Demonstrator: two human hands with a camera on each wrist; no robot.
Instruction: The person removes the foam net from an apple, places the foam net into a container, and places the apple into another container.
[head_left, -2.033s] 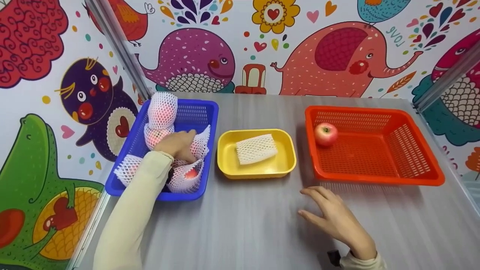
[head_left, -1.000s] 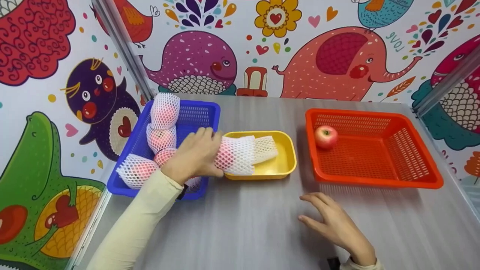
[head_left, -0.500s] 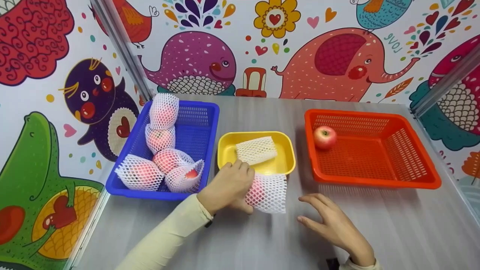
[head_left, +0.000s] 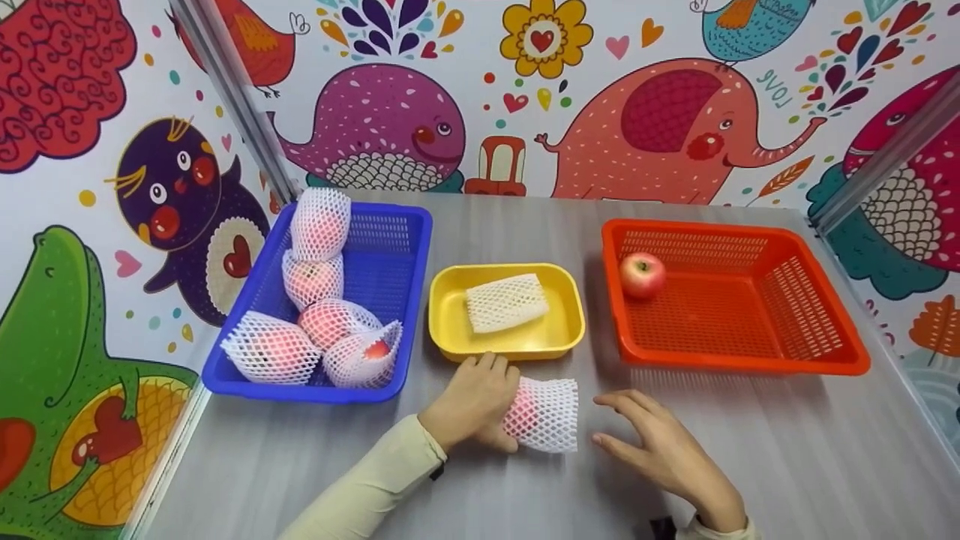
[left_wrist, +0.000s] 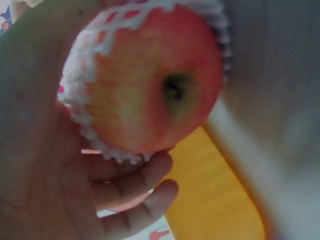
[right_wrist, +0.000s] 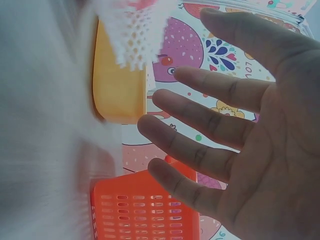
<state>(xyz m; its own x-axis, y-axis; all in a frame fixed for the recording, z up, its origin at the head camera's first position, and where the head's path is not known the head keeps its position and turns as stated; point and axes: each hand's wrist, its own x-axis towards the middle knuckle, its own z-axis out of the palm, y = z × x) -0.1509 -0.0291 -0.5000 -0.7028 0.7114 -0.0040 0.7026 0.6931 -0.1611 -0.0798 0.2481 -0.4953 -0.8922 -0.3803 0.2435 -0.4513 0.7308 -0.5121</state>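
My left hand (head_left: 477,403) grips an apple (left_wrist: 155,80) wrapped in a white foam net (head_left: 553,415), just in front of the yellow tray. In the left wrist view the apple's stem end shows bare, with the net around its far side. The net's loose end points toward my right hand (head_left: 664,450), which has its fingers spread and holds nothing. A flattened, empty foam net (head_left: 508,303) lies in the yellow tray (head_left: 442,330). One bare apple (head_left: 643,275) sits in the left part of the red basket (head_left: 742,366).
On the left stands a blue basket (head_left: 417,247) holding several netted apples (head_left: 315,279). All three containers stand in a row on the grey table (head_left: 525,495). Patterned walls (head_left: 585,97) rise behind and at the sides, with metal posts (head_left: 240,97) at the corners.
My left hand has lifted a netted apple out of the blue basket, carried it over the yellow tray and brought it down to the tray's front. My right hand has stayed almost still.
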